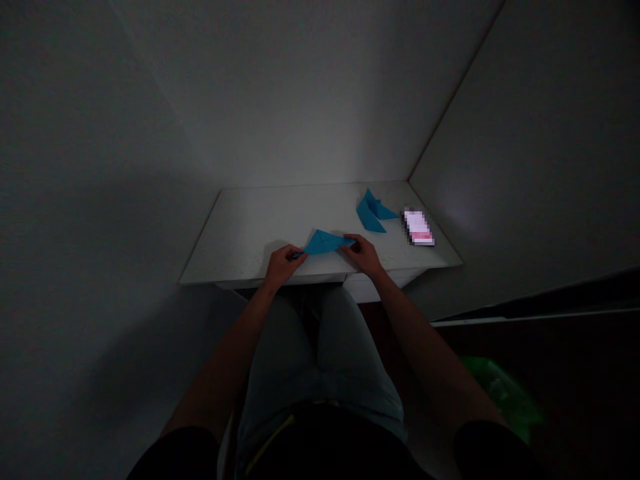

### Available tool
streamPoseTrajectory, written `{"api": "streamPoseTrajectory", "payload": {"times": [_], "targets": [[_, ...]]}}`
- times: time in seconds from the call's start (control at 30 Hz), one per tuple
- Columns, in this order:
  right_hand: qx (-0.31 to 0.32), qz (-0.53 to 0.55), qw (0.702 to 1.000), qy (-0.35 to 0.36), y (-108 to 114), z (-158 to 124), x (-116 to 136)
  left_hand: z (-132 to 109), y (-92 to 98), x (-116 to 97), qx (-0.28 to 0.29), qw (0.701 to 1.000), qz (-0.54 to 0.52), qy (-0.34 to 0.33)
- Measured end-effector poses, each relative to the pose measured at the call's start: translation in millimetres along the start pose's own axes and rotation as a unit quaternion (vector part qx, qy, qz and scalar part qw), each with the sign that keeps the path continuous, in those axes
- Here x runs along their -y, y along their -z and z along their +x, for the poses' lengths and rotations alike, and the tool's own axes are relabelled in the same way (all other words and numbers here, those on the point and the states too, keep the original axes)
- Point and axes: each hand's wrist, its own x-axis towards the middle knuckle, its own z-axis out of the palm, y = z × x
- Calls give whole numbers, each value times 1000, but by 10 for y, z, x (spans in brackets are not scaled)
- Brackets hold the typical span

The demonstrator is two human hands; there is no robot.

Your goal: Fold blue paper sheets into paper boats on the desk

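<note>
Both bare forearms, the left forearm (225, 363) and the right forearm (425, 353), reach forward and angle inward from the lower corners of the view. The left hand (284, 263) and the right hand (362, 256) stay just apart, backs upward and level with each other. The left wrist (270, 285) and right wrist (381, 275) are gently bent. The left fingers (296, 253) and right fingers (351, 244) curl inward in a pinch, though the dim light blurs individual fingers.
</note>
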Motion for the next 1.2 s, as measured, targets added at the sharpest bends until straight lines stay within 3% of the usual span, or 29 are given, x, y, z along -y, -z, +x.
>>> {"api": "streamPoseTrajectory", "payload": {"times": [0.2, 0.73, 1.0, 1.07, 1.2], "targets": [[3, -9, 1000, 1, 8, -15, 62, 0, 20, -50, -9, 1000, -20, 10], [-27, -18, 999, 14, -79, 2, 133, -47, -9, -124, -10, 998, 55, 6], [-65, -96, 982, 149, -386, 113, 499, -18, -23, -36, 43, 994, 87, -40], [-55, -130, 974, 177, -428, 123, 583, -1, -27, -50, 29, 992, 114, -53], [-2, -190, 958, 212, -441, 97, 609, 21, -34, -105, -3, 993, 118, -9]]}}
